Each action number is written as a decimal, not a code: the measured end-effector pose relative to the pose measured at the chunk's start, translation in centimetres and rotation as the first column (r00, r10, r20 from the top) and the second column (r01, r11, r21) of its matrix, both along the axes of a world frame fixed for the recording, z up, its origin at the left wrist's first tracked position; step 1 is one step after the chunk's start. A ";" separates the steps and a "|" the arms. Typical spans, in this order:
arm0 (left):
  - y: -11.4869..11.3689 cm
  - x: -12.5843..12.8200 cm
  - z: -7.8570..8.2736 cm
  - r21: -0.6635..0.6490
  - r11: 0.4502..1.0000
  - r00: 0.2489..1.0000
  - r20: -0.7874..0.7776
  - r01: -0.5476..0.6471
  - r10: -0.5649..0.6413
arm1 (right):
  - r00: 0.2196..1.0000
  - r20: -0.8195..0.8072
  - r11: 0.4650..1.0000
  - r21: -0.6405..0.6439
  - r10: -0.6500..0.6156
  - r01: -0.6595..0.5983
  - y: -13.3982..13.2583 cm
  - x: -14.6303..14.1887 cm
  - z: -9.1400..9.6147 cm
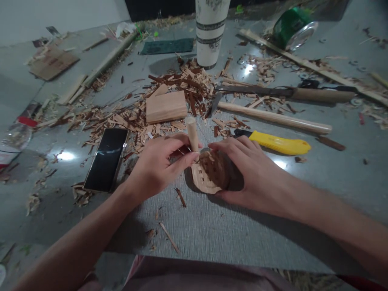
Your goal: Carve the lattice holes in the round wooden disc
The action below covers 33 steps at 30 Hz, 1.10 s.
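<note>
Carved wood piece [206,182] sits on the grey surface [212,230], the right hand [245,171] with fingers curled over it, pinning it. The left hand [157,165] pinches the wooden-handled tool [192,134] tight, tip on the piece's cut face (shavings [182,81] everywhere). Tall cup [209,36] behind: contents hidden. Green can [291,26] lies tipped.
</note>
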<state>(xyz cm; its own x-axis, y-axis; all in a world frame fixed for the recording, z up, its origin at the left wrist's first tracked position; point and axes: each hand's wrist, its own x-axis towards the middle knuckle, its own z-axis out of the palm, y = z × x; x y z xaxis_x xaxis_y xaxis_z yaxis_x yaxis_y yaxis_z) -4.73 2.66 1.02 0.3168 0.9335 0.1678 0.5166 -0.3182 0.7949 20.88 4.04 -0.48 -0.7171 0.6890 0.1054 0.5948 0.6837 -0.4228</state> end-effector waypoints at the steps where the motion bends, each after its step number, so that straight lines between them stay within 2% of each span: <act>1: 0.0 0.1 0.1 0.019 1.000 1.000 -0.020 0.000 0.000 | 1.000 0.001 1.000 0.003 0.001 -0.001 0.0 0.0 -0.1; 10: -0.3 0.4 -0.3 0.192 0.981 0.990 -0.139 0.033 -0.006 | 1.000 -0.017 1.000 -0.012 0.000 -0.001 0.1 -0.1 -0.3; 18: -0.3 0.2 -0.6 0.365 0.921 0.970 -0.238 0.139 -0.051 | 1.000 0.010 1.000 -0.019 -0.004 0.004 0.1 -0.1 -0.2; 28: -0.5 0.2 -0.5 0.406 0.882 0.935 -0.341 0.240 -0.097 | 1.000 -0.009 1.000 -0.024 -0.012 0.011 0.2 -0.3 -0.2; 33: -0.3 0.0 -0.5 0.342 0.908 0.933 -0.339 0.242 -0.121 | 1.000 -0.014 1.000 -0.028 -0.006 0.006 -0.1 -0.4 -0.7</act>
